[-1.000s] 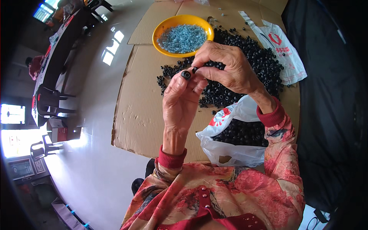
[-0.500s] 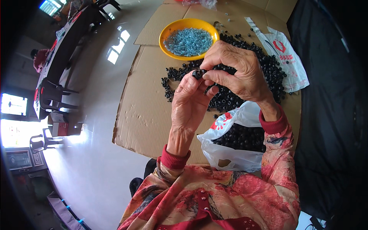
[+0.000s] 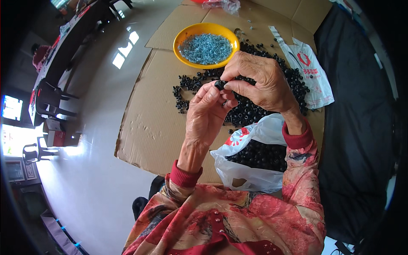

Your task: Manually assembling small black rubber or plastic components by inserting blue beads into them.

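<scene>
Left hand (image 3: 205, 109): palm turned upward, thumb and forefinger closed in a pinch on a black bead (image 3: 219, 84), the other fingers loosely curled. Right hand (image 3: 265, 83): back uppermost, thumb and forefinger drawn together on the right-hand edge of the same bead; fine detail between the fingertips too small to tell. The bead is held raised, above the loose black beads (image 3: 298, 85) heaped on a brown cardboard sheet (image 3: 148, 110). Just beyond the hands stands a yellow oval dish (image 3: 199, 65) containing small, clear bluish beads (image 3: 205, 47). Nearer the wearer, below the right hand, an open white plastic bag (image 3: 248, 180) contains further black beads (image 3: 259, 155). To the right of the heap lies a flattened white bag with red print (image 3: 316, 85). Wearer's garment (image 3: 250, 212): red and tan patterned, with dark red cuffs. A dark chair (image 3: 49, 100) stands well apart, at far left, on a glossy floor (image 3: 97, 106)
</scene>
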The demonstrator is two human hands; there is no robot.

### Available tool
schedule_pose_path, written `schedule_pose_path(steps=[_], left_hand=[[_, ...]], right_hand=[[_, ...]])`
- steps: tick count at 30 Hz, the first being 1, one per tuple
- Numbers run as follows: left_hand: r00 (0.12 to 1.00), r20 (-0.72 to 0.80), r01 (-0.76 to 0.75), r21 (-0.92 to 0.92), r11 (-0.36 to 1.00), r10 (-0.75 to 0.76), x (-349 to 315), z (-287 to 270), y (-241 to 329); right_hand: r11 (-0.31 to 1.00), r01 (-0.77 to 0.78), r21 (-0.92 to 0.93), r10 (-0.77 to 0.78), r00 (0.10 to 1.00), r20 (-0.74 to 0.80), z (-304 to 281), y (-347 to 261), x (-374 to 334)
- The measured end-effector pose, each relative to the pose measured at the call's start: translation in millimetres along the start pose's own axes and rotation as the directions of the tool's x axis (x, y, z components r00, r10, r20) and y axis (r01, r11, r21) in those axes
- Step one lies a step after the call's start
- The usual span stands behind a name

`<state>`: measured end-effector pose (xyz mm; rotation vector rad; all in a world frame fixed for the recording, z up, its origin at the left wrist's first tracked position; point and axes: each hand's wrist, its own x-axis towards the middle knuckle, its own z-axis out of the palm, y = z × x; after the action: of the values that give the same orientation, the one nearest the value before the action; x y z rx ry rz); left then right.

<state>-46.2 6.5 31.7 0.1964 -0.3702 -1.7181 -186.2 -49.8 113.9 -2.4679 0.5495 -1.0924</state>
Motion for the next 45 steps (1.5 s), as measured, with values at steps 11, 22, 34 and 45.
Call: schedule_pose_path(steps=[11, 22, 34, 45], left_hand=[[0.997, -0.021, 0.067, -0.118, 0.991, -0.07, -5.3, -0.7, 4.1], [0.995, -0.085, 0.032, -0.172, 0.985, -0.048, -10.1, 0.7, 14.8], [0.995, -0.096, 0.009, -0.203, 0.979, -0.029, -13.0, -2.4, 19.2], [0.995, -0.101, 0.0, -0.207, 0.978, -0.022, -11.7, -1.3, 16.7]], right_hand=[[0.997, -0.077, 0.018, 0.075, 0.993, 0.086, 1.4, -3.8, 7.4], [0.993, -0.115, 0.01, 0.113, 0.988, 0.107, 9.3, -10.3, 17.8], [0.991, -0.1, -0.094, 0.104, 0.993, 0.046, 19.6, -12.5, 19.5], [0.908, 0.149, -0.391, -0.162, 0.987, -0.002, 35.4, -11.7, 12.1]])
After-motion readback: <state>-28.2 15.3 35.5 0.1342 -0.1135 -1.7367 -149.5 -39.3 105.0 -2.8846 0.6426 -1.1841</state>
